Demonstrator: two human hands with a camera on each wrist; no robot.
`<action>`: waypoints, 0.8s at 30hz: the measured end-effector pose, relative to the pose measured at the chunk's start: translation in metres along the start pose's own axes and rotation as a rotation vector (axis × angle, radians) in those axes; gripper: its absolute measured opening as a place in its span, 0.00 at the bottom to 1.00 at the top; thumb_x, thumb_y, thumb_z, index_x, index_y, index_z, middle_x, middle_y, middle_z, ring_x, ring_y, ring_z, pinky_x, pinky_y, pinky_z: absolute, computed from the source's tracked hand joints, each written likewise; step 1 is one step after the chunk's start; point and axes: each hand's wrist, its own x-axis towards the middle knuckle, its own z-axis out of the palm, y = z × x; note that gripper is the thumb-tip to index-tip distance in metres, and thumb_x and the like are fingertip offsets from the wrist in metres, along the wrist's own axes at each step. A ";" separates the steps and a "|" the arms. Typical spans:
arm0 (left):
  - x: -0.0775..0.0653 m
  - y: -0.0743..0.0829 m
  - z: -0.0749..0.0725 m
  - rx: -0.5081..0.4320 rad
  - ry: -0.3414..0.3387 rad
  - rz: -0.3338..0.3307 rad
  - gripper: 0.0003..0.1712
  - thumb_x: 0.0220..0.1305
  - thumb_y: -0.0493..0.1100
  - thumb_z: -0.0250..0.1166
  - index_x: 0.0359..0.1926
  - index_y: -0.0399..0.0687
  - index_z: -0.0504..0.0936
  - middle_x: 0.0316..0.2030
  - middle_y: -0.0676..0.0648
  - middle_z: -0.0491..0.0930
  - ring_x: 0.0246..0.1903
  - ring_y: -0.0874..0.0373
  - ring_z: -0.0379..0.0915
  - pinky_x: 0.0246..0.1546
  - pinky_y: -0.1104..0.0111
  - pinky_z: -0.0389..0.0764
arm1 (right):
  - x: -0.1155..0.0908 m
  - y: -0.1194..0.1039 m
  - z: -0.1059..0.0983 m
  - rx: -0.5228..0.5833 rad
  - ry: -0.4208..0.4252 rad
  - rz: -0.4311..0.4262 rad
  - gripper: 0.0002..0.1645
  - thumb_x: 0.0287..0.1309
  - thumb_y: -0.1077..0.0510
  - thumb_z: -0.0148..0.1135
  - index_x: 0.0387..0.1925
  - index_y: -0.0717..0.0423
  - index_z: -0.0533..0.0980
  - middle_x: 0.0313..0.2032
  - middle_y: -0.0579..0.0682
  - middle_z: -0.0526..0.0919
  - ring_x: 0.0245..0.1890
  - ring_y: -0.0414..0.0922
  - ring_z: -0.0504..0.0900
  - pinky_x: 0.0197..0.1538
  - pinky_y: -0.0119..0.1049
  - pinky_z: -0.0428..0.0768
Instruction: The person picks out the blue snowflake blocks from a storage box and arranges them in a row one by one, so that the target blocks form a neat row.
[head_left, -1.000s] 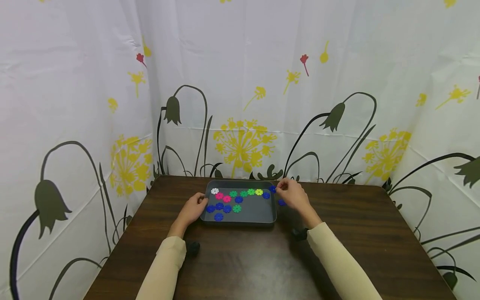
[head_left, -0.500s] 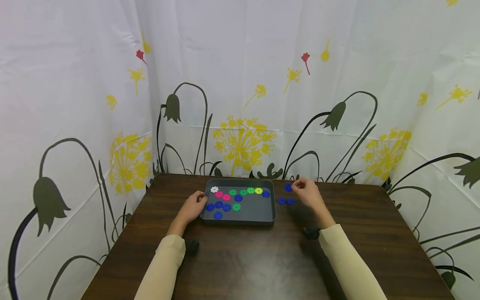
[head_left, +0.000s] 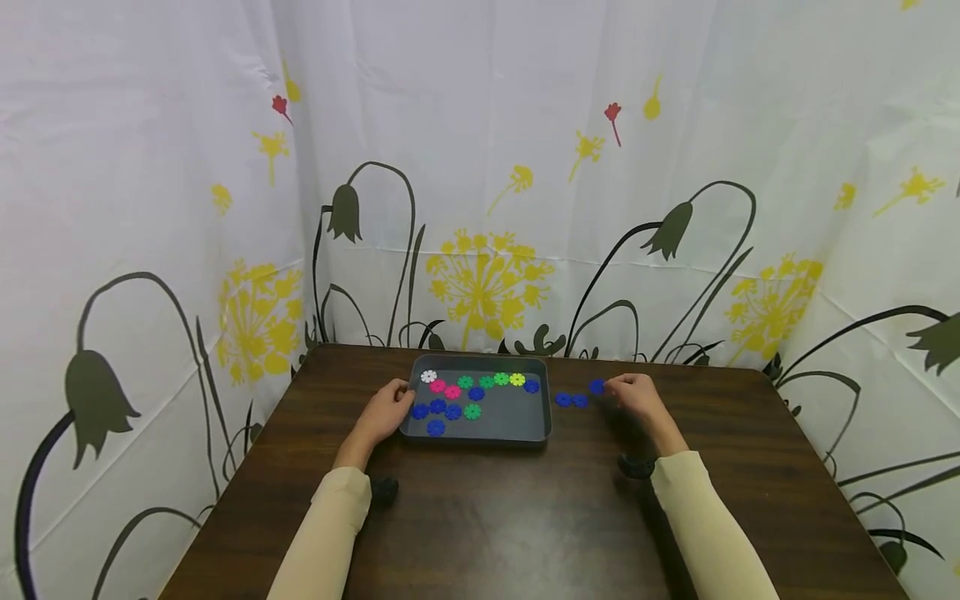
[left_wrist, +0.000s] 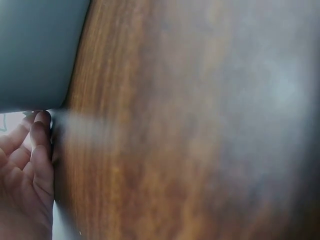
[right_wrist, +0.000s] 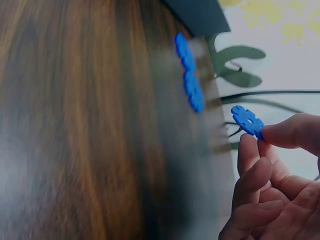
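Observation:
Between thumb and fingertips my right hand [head_left: 633, 393] pinches a blue flower-shaped disc [right_wrist: 247, 120], held up off the table in the right wrist view. Two more blue notched discs [right_wrist: 192, 90] lie on the table in a row, between that hand and the grey tray [head_left: 517, 421]. My left hand [head_left: 386, 410] holds the tray's left rim; in the left wrist view its fingers [left_wrist: 42, 135] bend against the tray's outer wall. Inside the tray lie several flower discs: white [head_left: 428, 377], pink [head_left: 437, 387], green [head_left: 472, 412], yellow [head_left: 517, 379] and blue [head_left: 436, 428].
Everything stands on a dark brown wooden table [head_left: 480, 517]. A white curtain [head_left: 480, 167] printed with flowers hangs behind the table and along both sides. Dark straps with small devices sit at both wrists.
My right hand has moved rightward with a blue disc, from the tray's far right corner to beyond the two discs on the table, and lower. My left hand stays at the tray.

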 end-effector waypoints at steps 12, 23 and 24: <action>-0.001 0.003 0.003 0.005 0.008 0.000 0.27 0.83 0.51 0.53 0.69 0.37 0.75 0.52 0.37 0.82 0.50 0.45 0.78 0.57 0.48 0.77 | 0.008 0.013 -0.012 -0.050 -0.169 0.127 0.20 0.76 0.51 0.59 0.47 0.66 0.85 0.25 0.42 0.84 0.17 0.36 0.71 0.23 0.30 0.69; -0.003 0.006 0.000 0.012 0.005 -0.005 0.27 0.83 0.51 0.52 0.70 0.37 0.75 0.51 0.38 0.80 0.49 0.45 0.76 0.55 0.51 0.76 | 0.014 0.014 -0.007 -0.052 -0.168 0.127 0.22 0.75 0.55 0.59 0.55 0.69 0.84 0.20 0.41 0.84 0.16 0.38 0.71 0.21 0.31 0.65; -0.003 0.006 0.000 0.015 0.001 -0.002 0.27 0.83 0.51 0.52 0.70 0.37 0.75 0.51 0.38 0.80 0.49 0.45 0.77 0.54 0.51 0.76 | 0.014 0.014 -0.007 -0.054 -0.168 0.127 0.21 0.75 0.55 0.60 0.54 0.69 0.85 0.20 0.41 0.84 0.16 0.38 0.71 0.21 0.31 0.65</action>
